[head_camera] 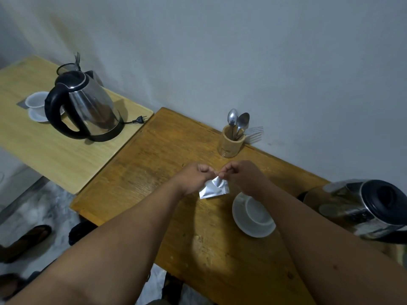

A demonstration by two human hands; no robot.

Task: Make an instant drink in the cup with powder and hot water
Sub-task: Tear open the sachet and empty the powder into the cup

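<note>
A small silver powder sachet (213, 188) hangs above the brown wooden table (154, 164), pinched at its top edge by both hands. My left hand (193, 176) grips the top left corner and my right hand (242, 175) grips the top right, fingertips almost touching. A white cup (256, 211) stands on a white saucer (244, 225) just right of the sachet, partly hidden by my right forearm. A steel kettle with a black lid (365, 208) stands at the right edge of the table.
A wooden holder (230, 143) with spoons and a fork stands by the wall. On the lighter table (55, 150) to the left are a second kettle (86, 106), its plug (141, 119), and another cup on a saucer (36, 103). Sandalled feet show on the floor.
</note>
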